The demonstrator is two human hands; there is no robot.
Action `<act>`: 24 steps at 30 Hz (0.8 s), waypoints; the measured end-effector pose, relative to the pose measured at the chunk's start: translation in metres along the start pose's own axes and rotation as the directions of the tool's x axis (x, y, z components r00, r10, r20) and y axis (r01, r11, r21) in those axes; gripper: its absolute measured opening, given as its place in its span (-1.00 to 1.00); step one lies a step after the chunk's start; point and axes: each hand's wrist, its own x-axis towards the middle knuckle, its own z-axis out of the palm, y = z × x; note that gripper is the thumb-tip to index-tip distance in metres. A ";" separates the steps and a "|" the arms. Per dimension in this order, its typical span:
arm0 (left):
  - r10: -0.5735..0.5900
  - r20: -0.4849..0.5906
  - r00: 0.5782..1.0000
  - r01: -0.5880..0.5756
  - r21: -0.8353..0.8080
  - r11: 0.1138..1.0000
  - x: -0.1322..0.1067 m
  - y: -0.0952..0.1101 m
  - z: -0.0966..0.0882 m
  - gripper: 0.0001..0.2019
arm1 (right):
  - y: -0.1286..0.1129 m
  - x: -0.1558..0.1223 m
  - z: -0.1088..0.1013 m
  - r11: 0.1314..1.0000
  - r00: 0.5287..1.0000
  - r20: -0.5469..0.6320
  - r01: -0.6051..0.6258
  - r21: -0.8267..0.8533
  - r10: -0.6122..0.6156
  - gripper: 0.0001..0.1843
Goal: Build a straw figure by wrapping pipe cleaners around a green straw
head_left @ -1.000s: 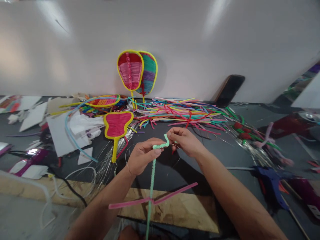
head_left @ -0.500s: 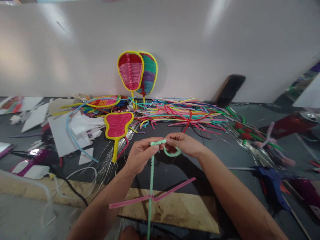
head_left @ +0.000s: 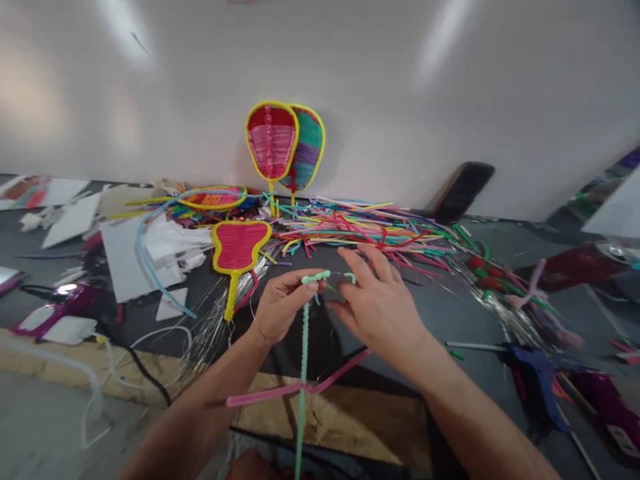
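Observation:
My left hand (head_left: pixel 279 301) is closed in a pinch on the twisted top of a mint-green pipe cleaner (head_left: pixel 305 340). Its stem hangs straight down from my fingers. Lower on that stem a pink pipe cleaner (head_left: pixel 265 395) is wrapped across, its two ends sticking out to either side. Close by on the right, my right hand (head_left: pixel 384 310) has its thumb and fingers apart, around a thin, partly bare free end of the green pipe cleaner. Whether a fingertip touches that end I cannot tell.
Beyond my hands lies a heap of coloured pipe cleaners (head_left: pixel 350 227). A pink fan with yellow rim (head_left: pixel 241 245) lies left; two more fans (head_left: pixel 273 143) lean on the wall. A phone (head_left: pixel 465 190) stands back right, a blue glue gun (head_left: pixel 535 380) nearer.
My right hand has opened from its pinch on the green loop and turned, fingers spreading. The left hand keeps its hold. The view has shifted slightly.

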 end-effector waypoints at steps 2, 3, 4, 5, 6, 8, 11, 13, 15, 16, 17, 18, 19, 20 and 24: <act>0.007 0.008 1.000 -0.007 0.010 1.000 0.000 0.001 0.000 -0.81 | -0.004 -0.002 0.006 1.000 1.000 0.024 -0.017 -0.025 0.018 -0.81; 0.009 0.003 1.000 -0.009 0.013 1.000 0.000 0.001 0.001 -0.80 | -0.005 -0.002 0.009 1.000 0.999 0.032 -0.022 -0.018 0.023 -0.79; 0.009 -0.005 1.000 -0.009 0.013 1.000 0.000 0.001 0.001 -0.80 | -0.005 -0.003 0.010 1.000 0.999 0.042 -0.026 -0.004 0.026 -0.79; 0.006 -0.016 1.000 -0.006 0.012 1.000 0.001 0.001 0.001 -0.80 | -0.005 -0.003 0.011 1.000 0.998 0.051 -0.028 0.013 0.028 -0.80; 0.004 -0.031 1.000 -0.004 0.010 1.000 0.001 0.000 0.001 -0.79 | -0.004 -0.003 0.011 0.999 0.998 0.057 -0.030 0.031 0.028 -0.83; 0.005 -0.056 0.998 -0.004 0.007 1.000 0.002 -0.001 0.000 -0.79 | -0.004 -0.003 0.010 0.998 0.998 0.054 -0.028 0.062 0.025 -0.90; 0.007 -0.081 0.997 -0.006 0.013 1.000 0.004 -0.003 -0.001 -0.80 | -0.003 -0.001 0.006 0.996 1.000 0.011 -0.005 0.084 0.004 -0.90; -0.002 -0.094 0.996 0.003 0.015 1.000 0.004 -0.005 -0.003 -0.77 | -0.002 0.001 0.004 0.994 0.998 -0.031 0.050 0.100 -0.047 -0.87; -0.007 -0.097 0.995 0.008 0.010 1.000 0.005 -0.007 -0.004 -0.74 | 0.001 0.004 0.001 0.980 0.988 -0.071 0.148 0.135 -0.140 -0.85; -0.007 -0.091 0.996 0.008 0.007 1.000 0.005 -0.007 -0.004 -0.74 | 0.003 0.005 -0.001 0.966 0.978 -0.091 0.202 0.163 -0.189 -0.85; -0.007 -0.086 0.996 0.008 0.005 1.000 0.005 -0.007 -0.004 -0.74 | 0.006 0.006 -0.003 0.947 0.966 -0.114 0.252 0.198 -0.233 -0.85; -0.007 -0.082 0.997 0.007 0.004 1.000 0.005 -0.007 -0.004 -0.75 | 0.009 0.007 -0.004 0.926 0.954 -0.136 0.293 0.239 -0.267 -0.86; -0.007 -0.082 0.997 0.007 0.004 1.000 0.005 -0.007 -0.003 -0.76 | 0.013 0.007 -0.006 0.905 0.946 -0.162 0.316 0.284 -0.280 -0.87; -0.010 -0.085 0.996 0.010 0.005 1.000 0.005 -0.007 -0.003 -0.76 | 0.016 0.008 -0.007 0.889 0.945 -0.188 0.317 0.331 -0.267 -0.88; -0.018 -0.078 0.997 0.018 -0.004 1.000 0.004 -0.005 0.000 -0.80 | 0.027 0.007 -0.005 0.850 0.971 -0.237 0.159 0.503 -0.041 -0.90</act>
